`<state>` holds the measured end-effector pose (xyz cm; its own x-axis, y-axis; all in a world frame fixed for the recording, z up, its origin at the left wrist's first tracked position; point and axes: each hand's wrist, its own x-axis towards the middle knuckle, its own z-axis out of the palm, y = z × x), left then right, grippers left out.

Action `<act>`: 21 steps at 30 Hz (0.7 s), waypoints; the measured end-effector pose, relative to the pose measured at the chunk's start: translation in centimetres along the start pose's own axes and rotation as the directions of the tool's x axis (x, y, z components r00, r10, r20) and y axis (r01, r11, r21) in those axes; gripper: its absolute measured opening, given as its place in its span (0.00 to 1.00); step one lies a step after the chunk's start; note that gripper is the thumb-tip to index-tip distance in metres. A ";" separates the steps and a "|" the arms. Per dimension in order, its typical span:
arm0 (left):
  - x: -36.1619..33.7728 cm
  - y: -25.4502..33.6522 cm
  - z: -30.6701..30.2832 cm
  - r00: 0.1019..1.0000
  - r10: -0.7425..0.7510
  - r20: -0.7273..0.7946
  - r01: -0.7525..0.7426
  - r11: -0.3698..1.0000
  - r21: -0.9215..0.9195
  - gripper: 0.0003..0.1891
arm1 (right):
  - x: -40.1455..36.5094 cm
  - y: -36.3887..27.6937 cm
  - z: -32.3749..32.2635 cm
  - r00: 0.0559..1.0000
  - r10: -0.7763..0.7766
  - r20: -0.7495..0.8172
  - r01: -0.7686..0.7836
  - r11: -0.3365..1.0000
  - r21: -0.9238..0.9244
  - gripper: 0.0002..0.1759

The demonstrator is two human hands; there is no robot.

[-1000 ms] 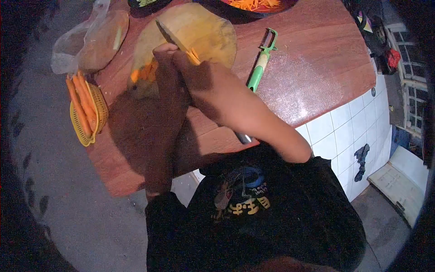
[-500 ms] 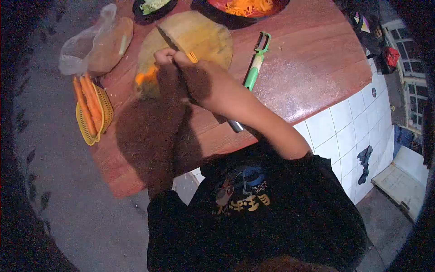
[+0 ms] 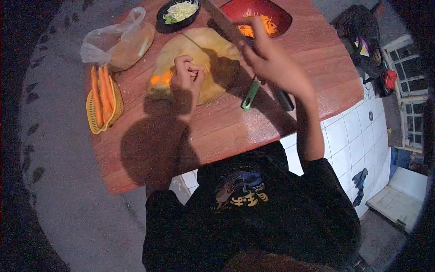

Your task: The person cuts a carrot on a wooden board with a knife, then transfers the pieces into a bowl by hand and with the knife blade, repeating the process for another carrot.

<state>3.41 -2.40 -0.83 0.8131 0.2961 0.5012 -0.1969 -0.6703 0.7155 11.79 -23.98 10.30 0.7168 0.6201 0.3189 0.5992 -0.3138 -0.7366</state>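
Observation:
My left hand (image 3: 186,78) rests on the round wooden cutting board (image 3: 213,43), its fingers pinched together on thin carrot strips (image 3: 206,68). An orange carrot chunk (image 3: 161,79) lies on the board just left of that hand. My right hand (image 3: 272,59) is raised above the board's right edge and grips a large knife (image 3: 224,22). The blade points up and left across the rim of a red bowl (image 3: 283,20) of shredded carrot, and the dark handle end sticks out below my wrist.
A green peeler (image 3: 250,96) lies by the board's right edge. A black bowl of shredded cabbage (image 3: 179,11) stands at the back. At the left are a plastic bag (image 3: 115,41) and a yellow basket (image 3: 93,120) of peeled carrots. The red wooden counter (image 3: 217,131) ends in white tiles.
My right hand has lifted the knife off the board and swung it right toward the red bowl. My left hand stays on the board, now uncovered. The view has shifted.

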 end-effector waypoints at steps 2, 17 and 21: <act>-0.1 -0.4 0.1 1.000 0.015 -0.004 -0.015 1.000 0.015 0.21 | 0.1 -1.2 -2.9 0.980 0.171 0.101 -0.167 0.985 -0.052 0.23; 1.8 -1.3 -2.1 0.875 0.299 0.381 -0.352 0.933 0.076 0.19 | 2.1 9.1 -10.0 0.997 -0.064 -0.041 0.026 0.792 -0.610 0.43; 2.7 0.0 -3.3 0.785 0.301 0.542 -0.448 0.879 0.161 0.19 | 2.5 10.5 -9.9 0.997 0.047 -0.058 -0.071 0.846 -0.528 0.39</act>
<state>3.84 0.64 2.12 0.8757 -0.3380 0.3449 -0.4495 -0.8315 0.3265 23.42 -32.86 9.27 0.7638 0.5620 0.3175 0.6446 -0.6893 -0.3306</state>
